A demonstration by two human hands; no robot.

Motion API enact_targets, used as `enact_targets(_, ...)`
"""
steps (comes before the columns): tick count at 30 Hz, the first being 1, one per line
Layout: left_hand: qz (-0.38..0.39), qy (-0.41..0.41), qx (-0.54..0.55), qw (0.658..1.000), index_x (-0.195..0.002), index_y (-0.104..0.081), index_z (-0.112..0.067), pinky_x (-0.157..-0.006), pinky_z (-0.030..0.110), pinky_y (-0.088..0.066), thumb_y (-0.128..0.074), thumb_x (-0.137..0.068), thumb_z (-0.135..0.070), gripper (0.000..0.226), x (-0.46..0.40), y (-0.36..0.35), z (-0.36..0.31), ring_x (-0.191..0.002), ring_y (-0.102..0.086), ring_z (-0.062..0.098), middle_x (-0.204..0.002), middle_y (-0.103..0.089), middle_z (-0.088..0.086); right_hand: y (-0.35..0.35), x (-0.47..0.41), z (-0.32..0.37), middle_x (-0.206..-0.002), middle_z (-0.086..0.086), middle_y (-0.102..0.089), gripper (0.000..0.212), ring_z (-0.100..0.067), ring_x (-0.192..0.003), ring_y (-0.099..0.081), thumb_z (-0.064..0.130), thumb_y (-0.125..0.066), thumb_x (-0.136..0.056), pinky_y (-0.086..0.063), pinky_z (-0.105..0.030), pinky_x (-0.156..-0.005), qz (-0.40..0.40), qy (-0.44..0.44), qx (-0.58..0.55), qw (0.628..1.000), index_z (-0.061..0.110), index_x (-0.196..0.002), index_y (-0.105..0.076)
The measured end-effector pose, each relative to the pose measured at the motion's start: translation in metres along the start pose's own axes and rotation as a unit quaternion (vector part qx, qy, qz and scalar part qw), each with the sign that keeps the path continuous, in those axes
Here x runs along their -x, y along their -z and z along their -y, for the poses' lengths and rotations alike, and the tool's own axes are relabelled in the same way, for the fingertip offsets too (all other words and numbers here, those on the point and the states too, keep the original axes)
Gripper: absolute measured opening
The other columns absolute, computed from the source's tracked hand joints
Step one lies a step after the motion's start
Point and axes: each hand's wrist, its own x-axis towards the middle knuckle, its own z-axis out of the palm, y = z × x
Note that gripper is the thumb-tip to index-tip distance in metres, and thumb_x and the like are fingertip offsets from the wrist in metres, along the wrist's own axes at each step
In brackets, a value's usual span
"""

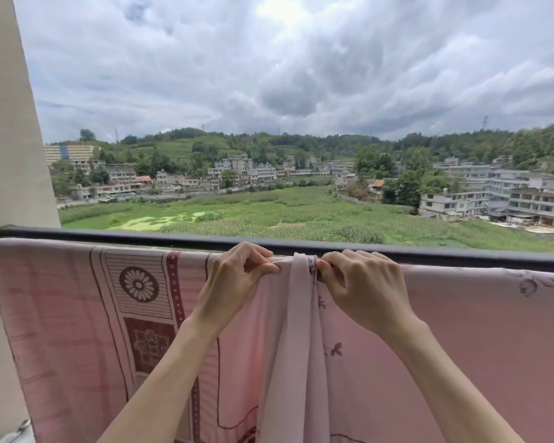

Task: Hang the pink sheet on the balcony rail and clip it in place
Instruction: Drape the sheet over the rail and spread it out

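A pink sheet point(461, 330) with small dark flower prints hangs over the dark balcony rail point(141, 235), spreading to the right. Its left edge is bunched into a hanging fold point(301, 314) at the middle of the rail. My left hand point(237, 276) pinches the cloth at the rail just left of that fold. My right hand point(362, 282) grips the top of the sheet just right of the fold, fingers curled over the rail. Something small and dark shows at my right fingertips; I cannot tell whether it is a clip.
A second pink cloth point(77, 314) with maroon stripes and a round flower motif hangs on the rail to the left. A pale wall pillar point(10, 139) bounds the balcony on the left. Beyond the rail lie a green field, houses and hills far below.
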Motion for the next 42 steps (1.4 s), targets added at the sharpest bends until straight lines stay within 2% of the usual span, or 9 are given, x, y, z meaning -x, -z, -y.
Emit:
enact_targets(10, -0.045, 0.020, -0.159, 0.986, -0.082, -0.065, -0.013, -0.085, 0.018, -0.047, -0.064, -0.070, -0.038, 0.027, 0.020, 0.066, 0.029, -0.090, -0.057, 0.002, -0.095, -0.062, -0.010, 0.001, -0.001, 0.001, -0.066, 0.006, -0.068, 0.039, -0.017, -0.064, -0.065, 0.043, -0.035, -0.087, -0.043, -0.027, -0.060, 0.017, -0.013, 0.007, 1.000, 0.025, -0.077, -0.068)
enact_targets(15, 0.001, -0.003, -0.179, 0.984, -0.112, -0.063, -0.028, -0.109, 0.028, -0.016, -0.069, -0.072, -0.043, 0.043, 0.018, 0.023, 0.013, -0.108, -0.040, -0.004, -0.110, -0.054, -0.020, -0.002, 0.001, 0.007, -0.065, 0.005, -0.068, 0.039, -0.019, -0.062, -0.064, 0.041, -0.035, -0.086, -0.042, -0.028, -0.060, 0.000, -0.034, 0.012, 0.999, 0.024, -0.072, -0.067)
enact_targets(19, -0.061, 0.005, -0.091, 0.994, -0.087, -0.070, -0.027, -0.097, 0.033, -0.031, -0.069, -0.069, -0.036, 0.020, 0.011, 0.002, 0.016, -0.089, -0.054, 0.003, -0.087, -0.063, -0.017, -0.002, 0.002, 0.006, -0.068, 0.005, -0.069, 0.041, -0.020, -0.065, -0.064, 0.041, -0.033, -0.086, -0.043, -0.029, -0.063, 0.005, -0.050, 0.010, 0.999, 0.023, -0.072, -0.067)
enact_targets(26, -0.084, 0.012, -0.099, 0.991, -0.079, -0.070, -0.013, -0.080, 0.045, -0.049, -0.070, -0.078, -0.014, 0.002, 0.005, 0.021, 0.018, -0.078, -0.062, 0.014, -0.077, -0.066, -0.009, 0.002, 0.006, 0.007, -0.073, 0.005, -0.070, 0.039, -0.020, -0.071, -0.066, 0.042, -0.036, -0.087, -0.045, -0.030, -0.068, 0.017, -0.044, 0.000, 0.999, 0.024, -0.079, -0.069)
enact_targets(31, -0.295, 0.199, -0.168, 0.919, -0.093, -0.059, 0.005, -0.070, 0.034, -0.035, -0.051, -0.089, -0.001, 0.010, 0.008, 0.079, 0.039, -0.086, -0.057, 0.038, -0.093, -0.062, 0.026, 0.002, 0.008, 0.002, -0.074, 0.007, -0.069, 0.035, -0.016, -0.071, -0.064, 0.041, -0.038, -0.089, -0.041, -0.029, -0.069, 0.014, -0.040, 0.010, 0.999, 0.025, -0.079, -0.067)
enact_targets(34, -0.367, 0.273, -0.171, 0.873, -0.104, -0.055, 0.007, -0.095, 0.039, -0.033, -0.044, -0.090, -0.002, 0.019, 0.003, 0.090, 0.038, -0.108, -0.050, 0.038, -0.112, -0.056, 0.027, 0.000, 0.009, 0.002, -0.072, 0.007, -0.068, 0.034, -0.016, -0.069, -0.064, 0.039, -0.039, -0.088, -0.041, -0.029, -0.068, 0.010, -0.042, 0.014, 0.999, 0.024, -0.077, -0.067)
enact_targets(36, -0.282, 0.170, -0.215, 0.919, -0.115, -0.056, -0.006, -0.109, 0.041, -0.018, -0.046, -0.092, -0.017, 0.027, 0.006, 0.070, 0.028, -0.120, -0.047, 0.027, -0.122, -0.058, 0.010, 0.000, 0.009, 0.002, -0.073, 0.007, -0.070, 0.030, -0.016, -0.069, -0.065, 0.038, -0.042, -0.086, -0.041, -0.028, -0.070, 0.009, -0.056, 0.006, 0.998, 0.025, -0.077, -0.068)
enact_targets(39, -0.016, -0.005, -0.219, 0.976, -0.126, -0.054, -0.023, -0.113, 0.028, -0.002, -0.047, -0.088, -0.050, 0.047, 0.014, 0.023, 0.013, -0.128, -0.037, 0.005, -0.130, -0.049, -0.014, 0.001, 0.010, 0.001, -0.076, 0.008, -0.071, 0.023, -0.018, -0.072, -0.065, 0.035, -0.048, -0.084, -0.040, -0.028, -0.073, 0.010, -0.068, -0.002, 0.998, 0.026, -0.078, -0.069)
enact_targets(42, 0.006, -0.030, -0.138, 0.990, -0.106, -0.069, -0.023, -0.101, 0.018, -0.022, -0.064, -0.071, -0.041, 0.040, 0.009, -0.003, 0.013, -0.102, -0.050, 0.000, -0.101, -0.066, -0.016, -0.002, 0.012, -0.002, -0.078, 0.008, -0.071, 0.025, -0.019, -0.074, -0.065, 0.036, -0.047, -0.085, -0.039, -0.029, -0.073, 0.012, -0.064, 0.002, 0.998, 0.027, -0.080, -0.069)
